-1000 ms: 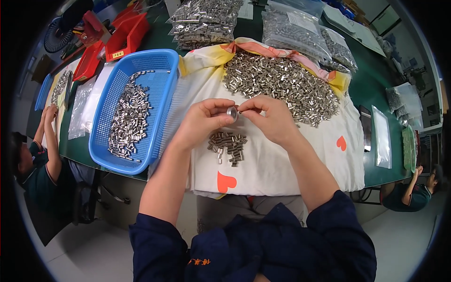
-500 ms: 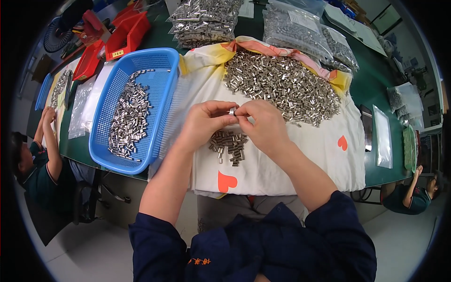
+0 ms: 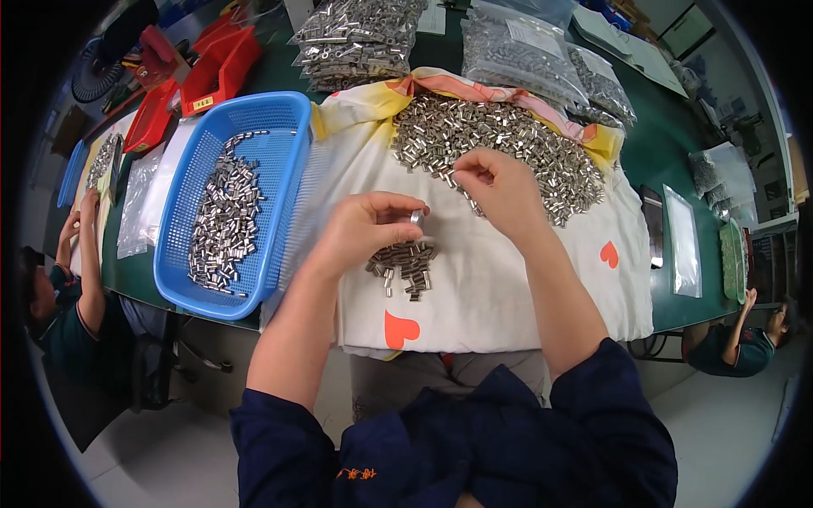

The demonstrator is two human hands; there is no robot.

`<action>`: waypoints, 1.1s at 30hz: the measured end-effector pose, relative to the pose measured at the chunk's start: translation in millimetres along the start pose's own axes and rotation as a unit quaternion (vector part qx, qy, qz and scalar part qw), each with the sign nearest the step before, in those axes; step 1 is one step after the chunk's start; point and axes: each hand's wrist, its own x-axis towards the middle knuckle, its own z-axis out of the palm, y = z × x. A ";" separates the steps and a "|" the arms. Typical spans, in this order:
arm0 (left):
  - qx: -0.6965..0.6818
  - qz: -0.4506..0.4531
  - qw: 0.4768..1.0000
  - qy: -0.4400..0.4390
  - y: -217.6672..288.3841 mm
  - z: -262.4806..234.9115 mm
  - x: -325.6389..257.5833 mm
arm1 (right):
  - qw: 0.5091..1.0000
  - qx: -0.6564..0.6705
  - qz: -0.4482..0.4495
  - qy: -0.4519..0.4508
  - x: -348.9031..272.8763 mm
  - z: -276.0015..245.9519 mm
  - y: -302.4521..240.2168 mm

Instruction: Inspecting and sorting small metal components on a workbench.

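Note:
My left hand [image 3: 373, 227] is closed, with a silver metal ring [image 3: 417, 218] pinched between thumb and fingers. Just below it, a small heap of metal sleeves [image 3: 412, 261] lies on the white cloth [image 3: 491, 305]. Over the near edge of a large pile of shiny metal sleeves [image 3: 500, 127] is my right hand [image 3: 501, 190], its thumb and fingers drawn together. What the right fingertips hold, if anything, is too small to make out.
A blue perforated basket [image 3: 292, 203] of metal sleeves stands left of the cloth. Plastic bags of metal parts [image 3: 360, 42] and another full bag [image 3: 521, 55] sit at the back. Red bins [image 3: 224, 72] are at far left. Co-workers sit at both sides.
My right hand has left the ring and moved up and right to the large pile. The left hand keeps the ring, now more exposed. The whole view has shifted slightly.

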 end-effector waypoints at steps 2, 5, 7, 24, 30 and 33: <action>0.007 -0.010 1.000 -0.014 1.0 0.8 0.9 | 0.999 -0.050 -0.003 0.016 2.3 5.0 12.9; 0.015 -0.004 1.000 -0.018 -1.3 1.2 1.4 | 0.968 -0.228 -0.103 0.015 0.6 20.6 20.8; 0.005 0.001 1.000 -0.012 -1.5 -0.1 2.0 | 0.945 -0.284 -0.154 0.059 0.4 28.5 20.6; -0.091 0.027 0.995 0.020 -3.8 -4.9 5.5 | 0.992 0.074 -0.046 -0.090 -16.3 23.1 -14.0; -0.062 0.026 0.997 0.024 -8.4 -6.8 4.0 | 0.994 0.050 -0.065 -0.076 -19.1 25.8 -16.9; -0.061 0.025 0.997 0.029 -7.2 -5.2 2.9 | 0.994 0.012 -0.107 -0.036 -23.5 31.4 -17.3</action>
